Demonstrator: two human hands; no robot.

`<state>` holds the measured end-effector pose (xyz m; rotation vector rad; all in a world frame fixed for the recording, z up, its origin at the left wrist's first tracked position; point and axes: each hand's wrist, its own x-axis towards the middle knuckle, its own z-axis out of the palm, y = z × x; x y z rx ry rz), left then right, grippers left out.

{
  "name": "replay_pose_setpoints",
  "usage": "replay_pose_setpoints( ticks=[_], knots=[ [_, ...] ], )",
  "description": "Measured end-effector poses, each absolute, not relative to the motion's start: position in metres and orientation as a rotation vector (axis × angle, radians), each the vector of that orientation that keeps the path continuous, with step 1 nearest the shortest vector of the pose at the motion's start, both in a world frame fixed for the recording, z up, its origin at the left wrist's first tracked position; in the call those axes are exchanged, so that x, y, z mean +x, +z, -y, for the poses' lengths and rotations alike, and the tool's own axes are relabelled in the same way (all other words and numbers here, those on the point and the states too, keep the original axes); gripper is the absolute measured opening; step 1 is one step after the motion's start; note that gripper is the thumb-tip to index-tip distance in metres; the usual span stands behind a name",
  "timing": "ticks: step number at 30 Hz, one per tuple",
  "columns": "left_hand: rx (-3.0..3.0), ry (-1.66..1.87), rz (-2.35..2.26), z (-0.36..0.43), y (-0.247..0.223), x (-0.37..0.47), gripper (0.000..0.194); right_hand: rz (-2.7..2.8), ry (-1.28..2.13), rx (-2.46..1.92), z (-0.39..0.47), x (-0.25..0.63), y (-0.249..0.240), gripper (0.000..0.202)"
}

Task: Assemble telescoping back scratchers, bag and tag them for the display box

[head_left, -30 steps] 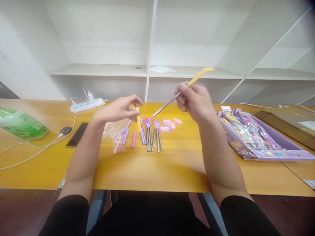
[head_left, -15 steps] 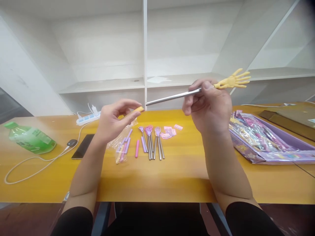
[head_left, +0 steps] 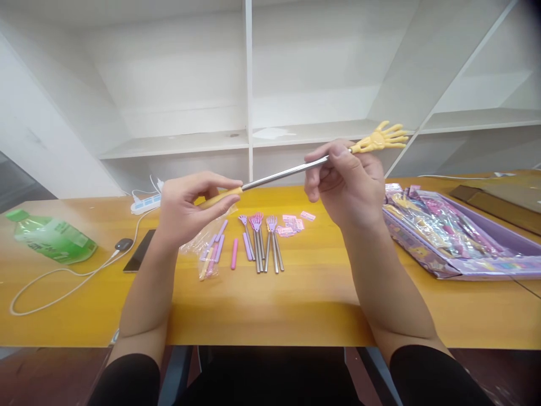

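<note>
My right hand [head_left: 349, 183] pinches the metal rod of a back scratcher [head_left: 287, 171] just below its yellow hand-shaped head, which points to the right. Between the thumb and fingers of my left hand [head_left: 192, 206] is a yellow handle sleeve [head_left: 222, 197]. The rod's lower end meets the sleeve's opening; how deep it sits inside cannot be seen. Below my hands, several back scratchers [head_left: 264, 242] with purple and pink heads lie on the table. Beside them are a pink sleeve [head_left: 234, 254], a purple sleeve [head_left: 247, 247] and a clear bag with more sleeves [head_left: 211, 256].
Pink and purple labels [head_left: 291, 224] lie behind the back scratchers. On the right stands a purple box [head_left: 477, 268] of packaged back scratchers, with cardboard [head_left: 502, 197] behind. To the left are a green bottle [head_left: 57, 237], a phone [head_left: 139, 252], a white cable and a power strip [head_left: 146, 204].
My right hand has moved left with the back scratcher, bringing the rod's end from a small gap to the yellow sleeve. The left hand's sleeve now shows more of its length.
</note>
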<state>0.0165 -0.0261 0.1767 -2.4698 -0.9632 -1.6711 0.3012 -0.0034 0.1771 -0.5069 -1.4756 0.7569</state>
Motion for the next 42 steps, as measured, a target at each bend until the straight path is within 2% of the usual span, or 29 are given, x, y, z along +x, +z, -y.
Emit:
replay_pose_setpoints(
  ticks=[4, 9, 16, 27, 32, 37, 42],
  knots=[
    [-2.505, -1.618, 0.926, 0.028, 0.178, 0.015, 0.01, 1.499, 0.76, -0.514, 0.001, 0.299, 0.175, 0.06],
    [-2.542, -1.588, 0.883, 0.03, 0.18, 0.015, 0.013, 1.522, 0.776, -0.526, -0.002, 0.299, 0.175, 0.064],
    [-2.488, -1.49, 0.946, 0.03, 0.181, 0.016, 0.008, 1.53, 0.807, -0.482, -0.003, 0.298, 0.172, 0.06],
    [-2.405, -1.465, 0.97, 0.041, 0.193, 0.002, 0.016, 1.516, 0.904, -0.437, -0.012, 0.336, 0.184, 0.057],
    [-2.388, -1.498, 0.97, 0.041, 0.199, -0.008, 0.011, 1.538, 0.527, -0.368, -0.017, 0.36, 0.186, 0.057],
    [-2.455, -1.396, 1.068, 0.039, 0.202, -0.017, 0.01, 1.715, -0.054, -0.532, -0.021, 0.365, 0.179, 0.029],
    [-2.473, -1.462, 1.101, 0.032, 0.199, -0.018, 0.007, 1.756, -0.253, -0.434, -0.039, 0.365, 0.177, 0.014]
  ],
)
